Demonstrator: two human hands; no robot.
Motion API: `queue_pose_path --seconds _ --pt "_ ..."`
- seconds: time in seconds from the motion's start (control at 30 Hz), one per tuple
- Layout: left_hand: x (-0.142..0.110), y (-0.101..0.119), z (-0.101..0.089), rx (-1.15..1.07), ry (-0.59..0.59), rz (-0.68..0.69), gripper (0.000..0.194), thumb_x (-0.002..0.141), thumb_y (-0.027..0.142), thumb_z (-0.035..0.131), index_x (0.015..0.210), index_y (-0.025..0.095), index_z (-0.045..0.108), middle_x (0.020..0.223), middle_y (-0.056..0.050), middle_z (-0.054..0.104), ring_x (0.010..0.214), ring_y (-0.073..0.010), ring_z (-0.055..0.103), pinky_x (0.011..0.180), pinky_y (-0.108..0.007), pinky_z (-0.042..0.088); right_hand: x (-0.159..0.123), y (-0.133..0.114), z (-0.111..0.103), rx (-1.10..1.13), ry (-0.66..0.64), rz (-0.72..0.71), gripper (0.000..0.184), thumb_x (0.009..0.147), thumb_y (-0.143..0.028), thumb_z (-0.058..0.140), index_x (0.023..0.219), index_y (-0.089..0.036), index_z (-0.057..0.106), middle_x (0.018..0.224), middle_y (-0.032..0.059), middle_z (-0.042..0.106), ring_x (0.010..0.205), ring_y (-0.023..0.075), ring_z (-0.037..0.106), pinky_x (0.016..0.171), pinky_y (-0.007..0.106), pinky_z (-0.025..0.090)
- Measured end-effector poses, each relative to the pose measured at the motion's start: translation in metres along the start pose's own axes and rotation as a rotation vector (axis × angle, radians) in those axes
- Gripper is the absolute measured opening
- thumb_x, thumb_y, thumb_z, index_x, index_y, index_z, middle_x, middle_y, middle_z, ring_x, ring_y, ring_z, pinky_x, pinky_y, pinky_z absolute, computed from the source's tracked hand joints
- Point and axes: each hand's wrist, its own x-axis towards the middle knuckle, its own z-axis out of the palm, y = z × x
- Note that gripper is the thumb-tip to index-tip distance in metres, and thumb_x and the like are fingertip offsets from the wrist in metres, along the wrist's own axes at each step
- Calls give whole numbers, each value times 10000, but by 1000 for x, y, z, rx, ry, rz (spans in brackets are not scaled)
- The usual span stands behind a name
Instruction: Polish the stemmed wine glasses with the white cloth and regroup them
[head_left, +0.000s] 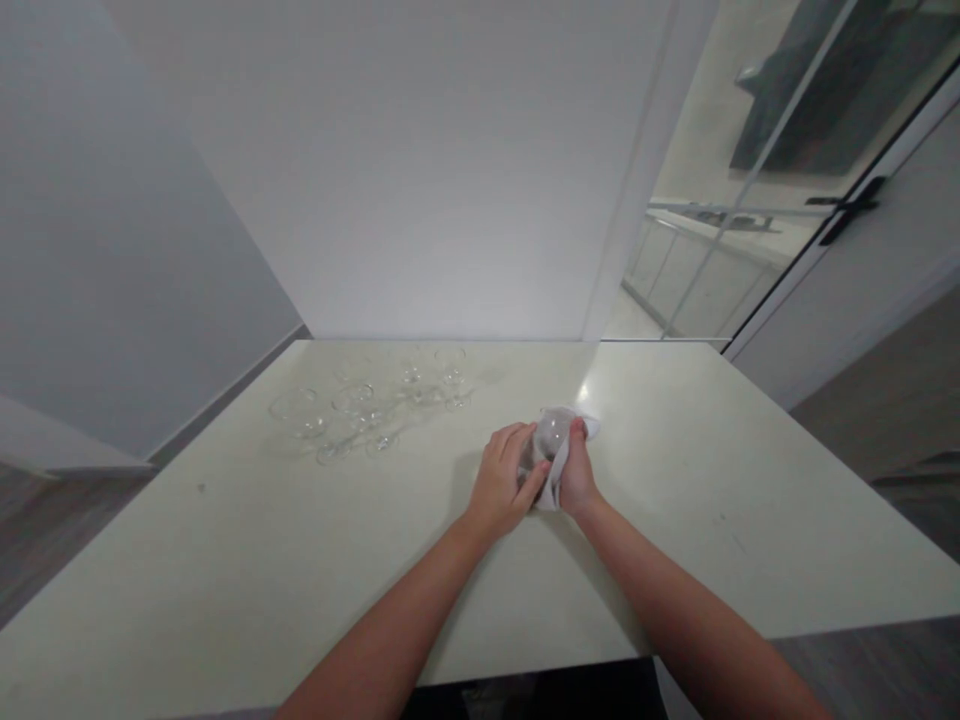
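Observation:
Just right of the table's middle, my left hand (504, 480) is wrapped round the side of a clear drinking glass (553, 430). The glass is tilted, and its lower part is hidden by my fingers. My right hand (576, 472) is closed on a white cloth (592, 426), with the thumb up along the glass. The cloth lies between that hand and the glass and also shows below it. Whether the glass has a stem cannot be seen.
Several clear glasses, one of them a wide-rimmed glass (296, 406), stand at the back left of the pale table (247, 580). A white wall (450, 180) rises behind the table. To the right is a glass-paned door with a black handle (851, 208). A dark object (547, 692) is at the near edge.

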Motion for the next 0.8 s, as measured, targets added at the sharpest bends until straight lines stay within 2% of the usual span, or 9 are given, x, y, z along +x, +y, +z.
queue_pose_path --seconds 0.07,0.13,0.5,0.67,0.8 --pt "0 -1 1 -10 -6 -3 452 926 361 479 1328 168 407 1290 -137 462 1213 -243 406 1047 -415 323 0 -3 2 89 -19 124 655 721 -755 461 935 -158 625 800 75 704 804 234 672 674 329 547" --pt "0 -1 2 -17 -20 -7 450 927 357 479 1330 171 407 1295 -133 459 1214 -239 405 1049 -410 325 -1 -6 3 146 -13 172 633 733 -738 465 928 -159 630 799 80 708 822 244 673 680 339 551" --pt "0 -7 3 -21 -48 -6 484 924 331 487 1374 190 375 1291 -126 442 1202 -225 416 1036 -392 351 3 -3 1 219 8 132 515 787 -619 512 927 -141 642 836 90 718 836 241 682 735 352 559" --pt "-1 -4 4 99 34 14 511 884 330 543 1358 201 402 1342 -131 399 1241 -256 379 1042 -425 327 -2 -10 7 287 3 178 601 821 -655 423 959 -118 654 856 115 723 909 260 675 808 388 547" --pt "-2 -2 7 160 77 -6 580 836 318 591 1355 162 386 1309 -145 443 1218 -276 395 1031 -438 322 -6 -10 11 274 -14 164 464 830 -549 514 971 -129 649 869 94 727 959 246 664 881 379 518"
